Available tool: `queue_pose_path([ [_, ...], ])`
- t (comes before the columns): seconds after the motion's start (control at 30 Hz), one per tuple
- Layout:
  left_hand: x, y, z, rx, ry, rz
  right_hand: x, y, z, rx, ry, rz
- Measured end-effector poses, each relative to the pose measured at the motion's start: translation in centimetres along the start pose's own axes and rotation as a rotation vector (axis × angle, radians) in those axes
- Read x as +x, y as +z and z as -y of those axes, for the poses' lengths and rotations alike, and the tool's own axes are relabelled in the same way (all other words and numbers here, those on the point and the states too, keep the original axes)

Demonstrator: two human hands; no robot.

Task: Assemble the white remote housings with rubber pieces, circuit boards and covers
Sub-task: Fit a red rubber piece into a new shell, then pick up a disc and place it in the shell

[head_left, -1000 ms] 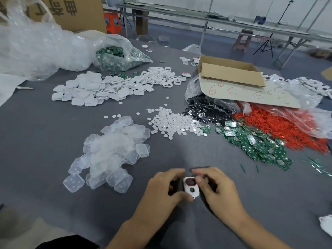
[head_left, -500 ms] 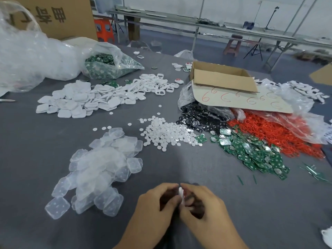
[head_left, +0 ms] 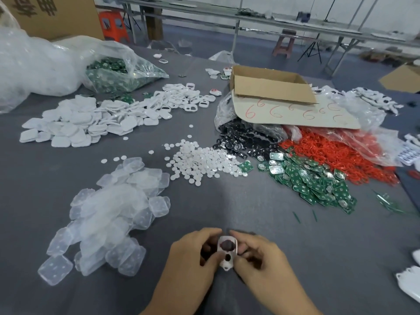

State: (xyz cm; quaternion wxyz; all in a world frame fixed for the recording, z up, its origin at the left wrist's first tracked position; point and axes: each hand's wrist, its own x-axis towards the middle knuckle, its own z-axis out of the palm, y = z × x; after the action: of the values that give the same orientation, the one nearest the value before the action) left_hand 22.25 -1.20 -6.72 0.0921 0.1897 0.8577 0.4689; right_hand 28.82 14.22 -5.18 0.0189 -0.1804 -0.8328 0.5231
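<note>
Between left grip point(head_left: 191, 254) and right grip point(head_left: 261, 258) | white housing point(head_left: 228, 252) | both pinch its side edges

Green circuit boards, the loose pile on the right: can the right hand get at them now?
Probably yes. Open table lies between the right hand and the green circuit boards. It pinches the white housing now, but the left hand holds that too, so it could let go.

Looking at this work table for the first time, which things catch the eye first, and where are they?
The left hand and right hand pinch a white housing at the near edge. On the right lie a bright pile of red rings and green circuit boards before it; a heap of translucent square pieces sits at the left.
</note>
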Motion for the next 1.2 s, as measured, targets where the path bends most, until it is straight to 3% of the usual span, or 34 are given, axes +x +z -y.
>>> queue_pose_path([
  [0.07,0.4,-0.1,-0.1,0.059,0.021,0.033,0.3,-0.3,0.3,-0.198,-0.05,0.005],
  [0.2,2.0,-0.8,-1.0,0.168,-0.001,0.09,4.3,-2.4,1.0,-0.203,-0.07,-0.114],
  [0.33,7.2,-0.1,-3.7,0.083,0.097,-0.055,12.2,-4.6,1.9,-0.344,-0.091,-0.284],
  [0.43,13.7,1.9,-5.5,0.101,0.119,-0.044,18.6,-5.2,2.7,-0.425,-0.138,-0.367],
  [0.63,25.9,5.0,-5.6,0.41,0.125,-0.109,27.7,-5.1,3.0,-0.569,-0.193,-0.274],
  [0.73,27.9,5.1,-4.7,0.398,0.178,-0.09,28.7,-5.6,2.2,-0.564,-0.191,-0.309],
  [0.8,28.0,5.0,-4.4,0.31,0.189,-0.126,28.6,-6.0,1.8,-0.512,-0.187,-0.287],
  [0.97,25.7,3.3,-5.3,-0.014,0.108,-0.126,25.9,-6.7,2.8,-0.127,-0.18,-0.345],
  [1.07,22.1,1.4,-5.9,-0.346,0.121,-0.026,20.9,-7.4,4.3,0.22,-0.291,-0.27],
  [1.2,15.2,-0.9,-7.0,-0.631,0.18,0.021,13.2,-7.0,5.1,0.475,-0.406,-0.179],
])
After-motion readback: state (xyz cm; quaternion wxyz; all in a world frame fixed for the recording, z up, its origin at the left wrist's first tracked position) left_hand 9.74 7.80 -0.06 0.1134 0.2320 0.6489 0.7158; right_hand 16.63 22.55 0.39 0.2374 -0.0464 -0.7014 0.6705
